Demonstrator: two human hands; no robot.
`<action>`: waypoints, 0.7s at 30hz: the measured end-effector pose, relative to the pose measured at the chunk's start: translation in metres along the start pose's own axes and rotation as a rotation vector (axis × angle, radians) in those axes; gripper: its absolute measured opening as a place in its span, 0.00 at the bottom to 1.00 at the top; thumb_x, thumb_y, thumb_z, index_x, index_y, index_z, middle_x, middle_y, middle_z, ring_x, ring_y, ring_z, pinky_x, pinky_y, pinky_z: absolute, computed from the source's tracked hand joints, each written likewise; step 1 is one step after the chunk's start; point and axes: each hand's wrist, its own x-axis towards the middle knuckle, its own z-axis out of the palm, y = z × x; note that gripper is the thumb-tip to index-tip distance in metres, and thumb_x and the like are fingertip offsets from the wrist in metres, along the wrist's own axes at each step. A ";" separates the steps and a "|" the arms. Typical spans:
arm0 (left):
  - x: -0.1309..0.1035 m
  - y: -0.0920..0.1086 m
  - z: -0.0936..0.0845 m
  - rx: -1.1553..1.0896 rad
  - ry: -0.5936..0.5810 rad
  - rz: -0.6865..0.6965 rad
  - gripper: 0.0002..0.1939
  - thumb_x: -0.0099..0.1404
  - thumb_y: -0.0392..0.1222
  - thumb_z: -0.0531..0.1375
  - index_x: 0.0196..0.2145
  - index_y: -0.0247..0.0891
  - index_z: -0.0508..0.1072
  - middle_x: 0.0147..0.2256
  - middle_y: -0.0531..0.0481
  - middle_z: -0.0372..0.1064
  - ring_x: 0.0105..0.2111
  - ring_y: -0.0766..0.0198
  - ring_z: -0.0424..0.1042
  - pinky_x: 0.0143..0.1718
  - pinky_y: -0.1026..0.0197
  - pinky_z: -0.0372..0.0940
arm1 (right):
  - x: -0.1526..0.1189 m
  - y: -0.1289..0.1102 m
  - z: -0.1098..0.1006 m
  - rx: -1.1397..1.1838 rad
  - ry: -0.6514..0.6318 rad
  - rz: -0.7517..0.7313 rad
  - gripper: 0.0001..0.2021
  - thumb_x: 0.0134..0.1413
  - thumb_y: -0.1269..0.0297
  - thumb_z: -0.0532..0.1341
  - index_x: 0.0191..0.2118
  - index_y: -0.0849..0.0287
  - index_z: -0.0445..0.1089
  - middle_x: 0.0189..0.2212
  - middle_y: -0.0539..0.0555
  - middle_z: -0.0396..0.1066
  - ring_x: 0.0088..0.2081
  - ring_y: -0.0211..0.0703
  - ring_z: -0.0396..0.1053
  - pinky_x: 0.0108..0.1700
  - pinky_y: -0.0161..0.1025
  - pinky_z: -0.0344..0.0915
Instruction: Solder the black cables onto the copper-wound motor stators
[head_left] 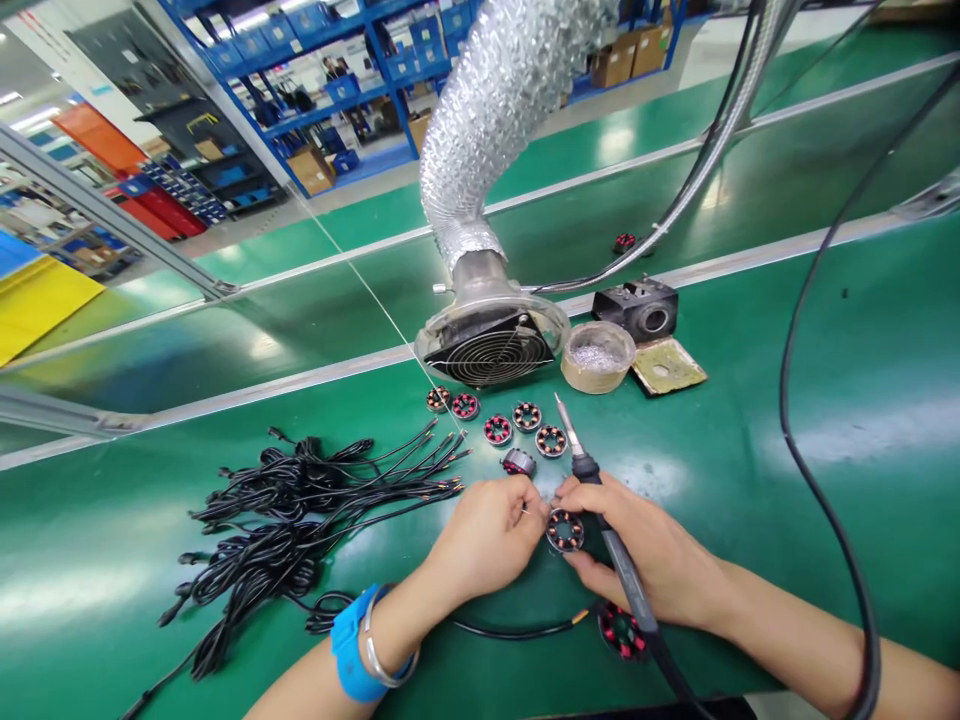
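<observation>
My right hand (660,555) is closed around a soldering iron (621,565), its metal tip pointing up and away. The same hand's thumb and fingers steady a small motor stator (565,531) with copper windings. At the stator's left edge, my left hand (495,530) is pinched closed; a thin pale strand shows by its fingertips, too small to name. Below my right hand lies another stator with red windings (621,632), partly hidden by the iron. A black cable (517,632) with a bared, coloured end lies in front of my left hand.
Several stators (497,430) lie beyond my hands. Bundled black cables (292,520) are on the left. A fume extractor (491,350) hangs above the green bench, beside a round tub (598,357), a sponge tray (667,366) and a black iron stand (637,308). A black cord (787,400) loops at right.
</observation>
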 end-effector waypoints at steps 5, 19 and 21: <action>-0.001 -0.014 -0.004 -0.243 -0.091 -0.052 0.10 0.63 0.44 0.55 0.27 0.37 0.65 0.21 0.58 0.53 0.22 0.70 0.50 0.24 0.66 0.47 | -0.002 0.001 0.000 0.018 -0.003 0.001 0.25 0.49 0.79 0.58 0.52 0.55 0.57 0.44 0.58 0.70 0.44 0.48 0.71 0.45 0.45 0.73; -0.010 -0.004 0.000 -0.216 -0.059 -0.106 0.18 0.57 0.56 0.62 0.27 0.35 0.72 0.17 0.61 0.50 0.19 0.72 0.46 0.21 0.65 0.42 | -0.007 0.005 0.003 -0.029 -0.005 -0.015 0.24 0.53 0.77 0.58 0.54 0.54 0.56 0.47 0.59 0.70 0.47 0.50 0.72 0.47 0.47 0.74; -0.013 -0.003 0.005 -0.066 -0.049 -0.097 0.17 0.58 0.55 0.62 0.30 0.36 0.75 0.16 0.61 0.51 0.18 0.71 0.48 0.20 0.65 0.42 | -0.012 0.008 0.005 -0.056 0.001 -0.014 0.22 0.55 0.75 0.58 0.55 0.54 0.57 0.48 0.59 0.71 0.48 0.50 0.73 0.47 0.46 0.74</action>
